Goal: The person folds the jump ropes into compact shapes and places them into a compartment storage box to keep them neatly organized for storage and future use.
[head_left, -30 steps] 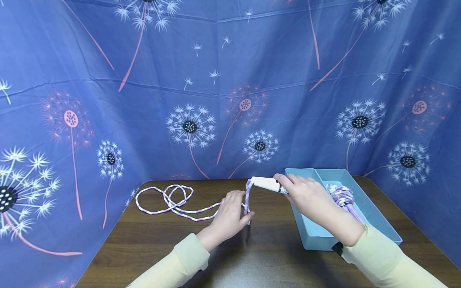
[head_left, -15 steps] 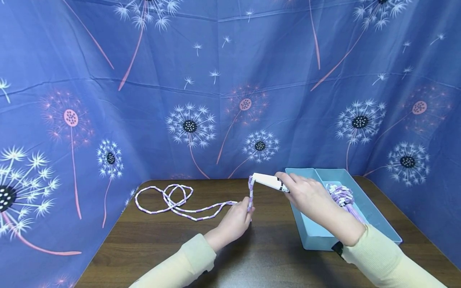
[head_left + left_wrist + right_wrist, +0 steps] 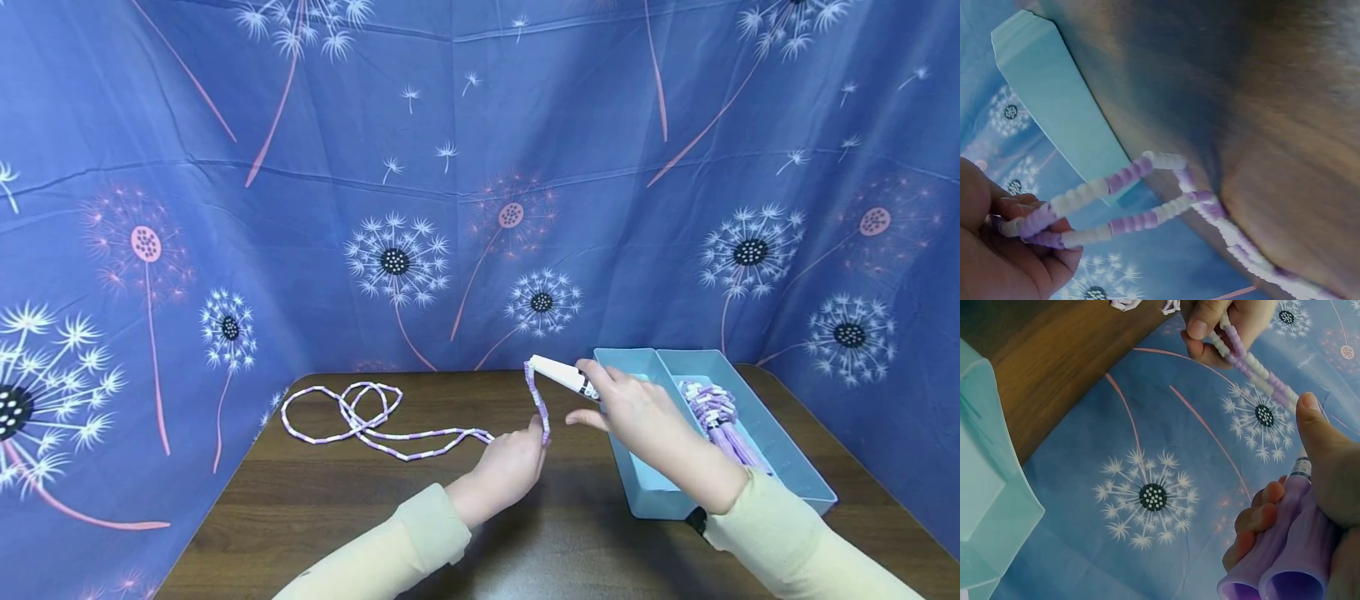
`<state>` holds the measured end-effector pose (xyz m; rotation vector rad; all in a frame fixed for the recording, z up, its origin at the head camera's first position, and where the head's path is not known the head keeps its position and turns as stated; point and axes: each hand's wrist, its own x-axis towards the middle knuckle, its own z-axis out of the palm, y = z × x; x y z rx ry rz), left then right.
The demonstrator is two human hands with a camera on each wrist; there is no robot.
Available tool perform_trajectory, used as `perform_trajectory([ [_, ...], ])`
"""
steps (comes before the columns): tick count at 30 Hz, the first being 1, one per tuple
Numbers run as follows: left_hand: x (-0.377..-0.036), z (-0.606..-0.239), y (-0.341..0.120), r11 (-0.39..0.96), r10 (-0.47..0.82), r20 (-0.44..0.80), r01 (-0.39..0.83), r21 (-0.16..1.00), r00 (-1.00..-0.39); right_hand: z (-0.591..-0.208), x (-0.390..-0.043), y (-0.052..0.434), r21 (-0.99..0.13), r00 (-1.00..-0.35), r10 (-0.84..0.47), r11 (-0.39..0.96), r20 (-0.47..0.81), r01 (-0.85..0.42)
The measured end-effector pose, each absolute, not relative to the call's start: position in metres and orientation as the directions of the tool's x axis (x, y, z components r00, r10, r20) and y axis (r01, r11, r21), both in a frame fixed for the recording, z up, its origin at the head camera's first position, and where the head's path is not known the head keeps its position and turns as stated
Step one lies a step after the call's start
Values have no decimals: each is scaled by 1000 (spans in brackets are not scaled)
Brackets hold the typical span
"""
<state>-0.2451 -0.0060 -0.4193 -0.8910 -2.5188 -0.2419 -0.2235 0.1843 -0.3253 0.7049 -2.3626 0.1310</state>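
A purple and white beaded jump rope [image 3: 423, 455] lies in loops over the left side of the wooden table. Its white handles [image 3: 557, 373], side by side with flared purple ends [image 3: 1272, 540] in the right wrist view, are in my right hand [image 3: 641, 417]; the fingers curl round them and the thumb sticks out. From the handle tips the doubled beads hang down to my left hand [image 3: 506, 467], which grips them a little below and left. In the left wrist view two beaded strands [image 3: 1085, 197] run out of the curled left fingers [image 3: 1054, 262] towards the table.
A light blue divided box [image 3: 660, 504] stands on the right of the table [image 3: 300, 533], under my right forearm. Inside its right part lies another bundled purple and white beaded jump rope [image 3: 711, 407]. A blue dandelion-print cloth [image 3: 450, 108] hangs behind.
My left hand has closed on the beaded strands and moved right, pulling the hanging part aslant. The handle tips have risen slightly to the right, and my right thumb has lifted away.
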Motion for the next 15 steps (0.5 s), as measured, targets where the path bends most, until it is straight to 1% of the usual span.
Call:
perform_trajectory([
  [3, -243, -418, 0, 773, 570, 486, 633, -44, -662, -328, -223, 183, 61, -653, -435, 857, 620, -512],
  [6, -241, -414, 8, 773, 580, 482, 629, -74, -656, -330, -222, 182, 47, -661, -420, 862, 622, -504],
  [10, -238, -408, 18, 765, 612, 464, 627, -145, -640, -333, -222, 179, 31, -674, -403, 870, 619, -492],
  [15, -233, -401, 28, 726, 660, 482, 655, -211, -576, -335, -221, 178, 6, -697, -381, 879, 607, -476],
])
